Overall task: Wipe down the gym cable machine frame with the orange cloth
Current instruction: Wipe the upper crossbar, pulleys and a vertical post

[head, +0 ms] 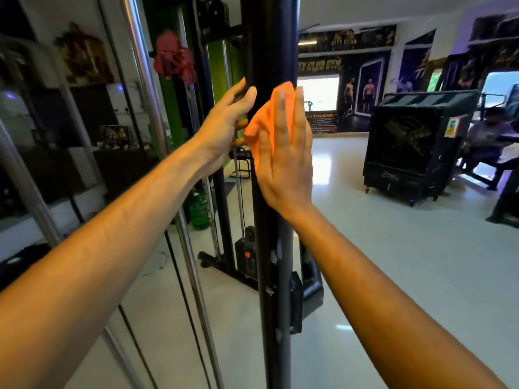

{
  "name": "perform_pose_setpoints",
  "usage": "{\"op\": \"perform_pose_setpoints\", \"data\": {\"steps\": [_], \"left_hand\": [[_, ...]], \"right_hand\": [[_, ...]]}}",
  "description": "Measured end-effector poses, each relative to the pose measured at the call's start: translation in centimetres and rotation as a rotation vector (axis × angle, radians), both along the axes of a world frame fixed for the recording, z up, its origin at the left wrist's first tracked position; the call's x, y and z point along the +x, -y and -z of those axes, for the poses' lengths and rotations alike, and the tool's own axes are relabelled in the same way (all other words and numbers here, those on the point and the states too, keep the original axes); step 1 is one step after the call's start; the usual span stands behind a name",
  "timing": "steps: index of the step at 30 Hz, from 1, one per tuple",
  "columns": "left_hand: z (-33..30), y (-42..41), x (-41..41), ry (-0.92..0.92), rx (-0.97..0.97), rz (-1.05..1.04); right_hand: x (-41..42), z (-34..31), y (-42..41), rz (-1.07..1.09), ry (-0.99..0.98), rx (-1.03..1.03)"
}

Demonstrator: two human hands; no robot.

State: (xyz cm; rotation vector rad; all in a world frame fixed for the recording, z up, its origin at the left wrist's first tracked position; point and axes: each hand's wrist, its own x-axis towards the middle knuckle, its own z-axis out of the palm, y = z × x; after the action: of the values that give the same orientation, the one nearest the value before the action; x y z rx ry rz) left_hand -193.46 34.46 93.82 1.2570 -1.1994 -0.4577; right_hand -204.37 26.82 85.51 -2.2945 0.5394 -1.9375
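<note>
Both our forearms reached up to the upright black post (266, 51): our right hand (283, 153) pressed the orange cloth (266, 119) flat-fingered against it, our left hand (224, 124) curled round its left side.

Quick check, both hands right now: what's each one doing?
Left hand: fingers wrapped around the black post.
Right hand: open, straight fingers pressing the orange cloth against the post.
</note>
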Motion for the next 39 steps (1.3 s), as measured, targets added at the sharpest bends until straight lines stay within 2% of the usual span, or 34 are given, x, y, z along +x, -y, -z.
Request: {"op": "perform_pose_setpoints", "data": {"steps": [5,7,10,12,14,17,19,21,26,28,30,35,37,39], "left_hand": [[2.6,0.1,0.1,-0.034,0.048,-0.063],[3.7,0.0,-0.2,-0.054,0.063,-0.078],[4.6,-0.1,-1.2,-0.039,0.069,-0.108],[4.7,-0.2,-1.4,-0.058,0.066,-0.104],[4.7,-0.2,-1.5,-0.079,0.049,-0.085],[5.7,-0.2,-1.4,-0.077,0.019,-0.078],[7.0,-0.3,-1.2,-0.08,0.022,-0.05],[8.1,-0.5,-1.0,-0.086,0.033,-0.034],[9.5,-0.6,-0.1,-0.075,0.052,0.002],[9.9,-0.6,0.2,-0.067,0.051,0.009],[10.4,-0.7,0.4,-0.069,0.051,0.017],[12.3,-1.0,0.6,-0.095,0.08,0.032],[13.0,-0.9,0.9,-0.088,0.094,0.041],[13.2,-1.0,1.0,-0.1,0.103,0.049]], "right_hand": [[-1.0,13.3,-0.8,-0.002,-0.137,0.074],[-1.5,15.8,-1.0,-0.011,-0.178,0.065],[-0.9,11.8,-1.0,-0.067,-0.111,0.1],[-0.1,7.5,-0.7,-0.044,-0.04,0.111],[0.2,5.9,-0.4,-0.033,0.0,0.112],[-0.4,10.5,-0.4,-0.044,-0.039,0.091],[-1.0,15.4,-1.0,-0.05,-0.109,0.151],[-1.3,17.3,-1.4,-0.053,-0.124,0.198],[0.1,8.5,-0.6,-0.04,0.013,0.129],[0.7,7.0,-0.4,-0.001,0.042,0.123],[0.8,9.4,-0.8,0.036,0.028,0.12],[-0.6,23.4,-2.8,0.08,-0.15,0.208],[-0.5,23.9,-2.9,0.073,-0.149,0.213],[0.1,20.6,-2.7,0.052,-0.095,0.216]]}}
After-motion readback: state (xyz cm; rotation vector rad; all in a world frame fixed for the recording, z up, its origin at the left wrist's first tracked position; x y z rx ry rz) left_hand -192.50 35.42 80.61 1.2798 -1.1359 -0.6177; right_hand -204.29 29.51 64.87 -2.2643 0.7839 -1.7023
